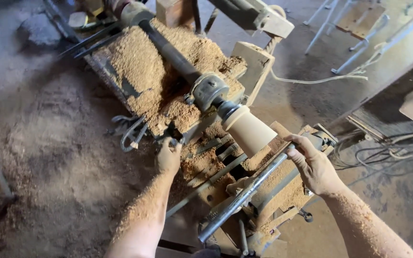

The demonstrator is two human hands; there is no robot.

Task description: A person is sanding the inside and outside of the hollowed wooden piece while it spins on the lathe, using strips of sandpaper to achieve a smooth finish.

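Two hands work a wood lathe; the right hand (314, 167) curls closed round a long steel tool (244, 196), its tip just under the pale turned workpiece (249, 130) beyond the fingertips; the left hand (168, 156) grips something on the bed, hidden; I judge cutting comes next, needing steady bracing; sawdust (139, 67) blankets the bed and dirt floor (39, 143).

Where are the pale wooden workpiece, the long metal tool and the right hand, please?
Pale wooden workpiece (250, 130), head view, middle of its turned side.
Long metal tool (244, 196), head view, mid-shaft.
Right hand (314, 165), head view, back of hand.
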